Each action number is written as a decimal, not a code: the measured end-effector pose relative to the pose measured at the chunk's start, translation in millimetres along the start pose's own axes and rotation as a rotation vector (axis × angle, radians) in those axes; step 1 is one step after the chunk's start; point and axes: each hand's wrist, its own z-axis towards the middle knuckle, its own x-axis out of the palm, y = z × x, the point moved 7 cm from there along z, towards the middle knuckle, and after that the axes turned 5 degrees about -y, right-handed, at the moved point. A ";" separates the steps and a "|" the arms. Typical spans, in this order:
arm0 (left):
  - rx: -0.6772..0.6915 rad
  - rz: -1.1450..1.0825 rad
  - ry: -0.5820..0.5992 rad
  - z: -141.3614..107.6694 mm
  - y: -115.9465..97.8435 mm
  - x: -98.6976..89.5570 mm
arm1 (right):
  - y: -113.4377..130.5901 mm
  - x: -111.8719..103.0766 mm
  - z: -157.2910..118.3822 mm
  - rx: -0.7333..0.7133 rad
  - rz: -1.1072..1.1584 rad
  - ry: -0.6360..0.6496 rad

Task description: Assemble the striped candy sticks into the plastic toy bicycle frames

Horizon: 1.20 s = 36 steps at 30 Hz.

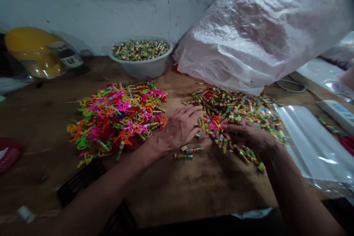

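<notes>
My left hand [181, 127] lies palm down with its fingers stretched out, at the left edge of a spread pile of small colourful tubes [257, 114]. On the right side of that pile, my right hand [247, 132] has its thumb and fingers closed together; what is between them is hard to make out. A bright pink piece [214, 123] lies among the tubes between my hands. Two loose tubes [183, 156] rest on the wood just below my left hand. To the left is a heap of pink, orange, green and yellow plastic pieces [116, 114], some with tubes attached.
A white basin [146, 68] full of small tubes stands against the wall. A big translucent plastic bag [235, 44] bulges over the back right. Flat clear plastic [306, 136] and a power strip [337, 112] lie right. A black lattice tray [83, 180] is under my left forearm.
</notes>
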 end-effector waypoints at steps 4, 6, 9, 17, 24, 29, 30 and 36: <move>-0.021 0.092 0.220 -0.6 -2.8 17.8 | 3.2 19.1 -7.4 -0.006 -0.057 0.033; -0.085 0.167 0.270 -7.8 12.8 5.7 | 3.8 19.2 -12.9 -0.052 -0.150 -0.045; -0.322 0.329 0.130 -27.8 64.7 -47.2 | -2.2 0.8 -28.5 -0.147 -0.272 -0.353; -0.548 0.658 -0.229 -75.3 147.4 -120.3 | -14.3 -3.9 -56.0 -0.372 -0.924 -0.825; -0.429 0.381 -0.187 -34.3 67.4 -51.1 | -16.5 4.2 -47.1 -0.184 -1.152 -0.914; -0.433 0.206 0.102 -21.9 38.5 36.7 | -24.0 29.8 -42.6 -0.308 -0.983 -0.838; -0.433 0.173 0.113 -19.6 37.5 47.5 | -26.5 34.4 -40.0 -0.317 -0.971 -0.833; -0.394 -0.011 0.043 1.8 35.1 68.4 | -43.8 50.3 -25.1 -0.416 -0.941 -0.839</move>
